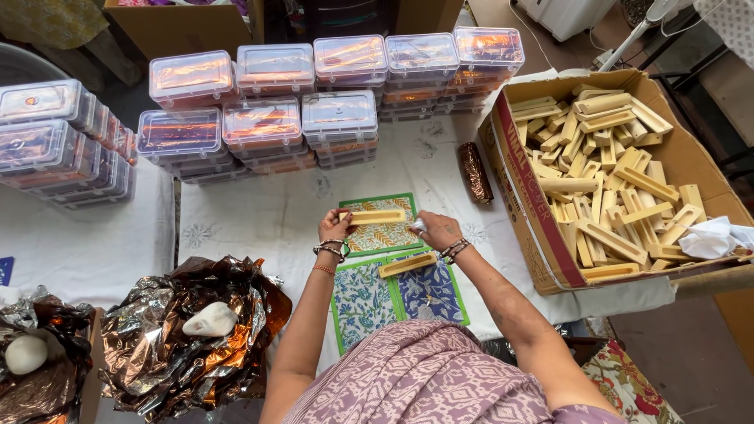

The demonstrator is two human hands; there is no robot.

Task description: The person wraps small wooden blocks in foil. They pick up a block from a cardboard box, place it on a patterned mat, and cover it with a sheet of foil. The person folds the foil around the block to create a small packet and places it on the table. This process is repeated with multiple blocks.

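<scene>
Over the patterned cloth pieces (363, 302) on the table (267, 208) | we hold a tan block (377, 216) flat, long axis left-right, left hand (334, 225) pinching its left end for steadiness | right hand (437, 230) closed on a small white piece (418, 225) at its right end | second block (407, 265) lies below, slightly tilted

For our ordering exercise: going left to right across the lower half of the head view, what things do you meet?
White lump on dark foil → crumpled copper foil heap → left hand → tan bar held in both hands → right hand → cardboard box of tan bars → white cloth.
</scene>
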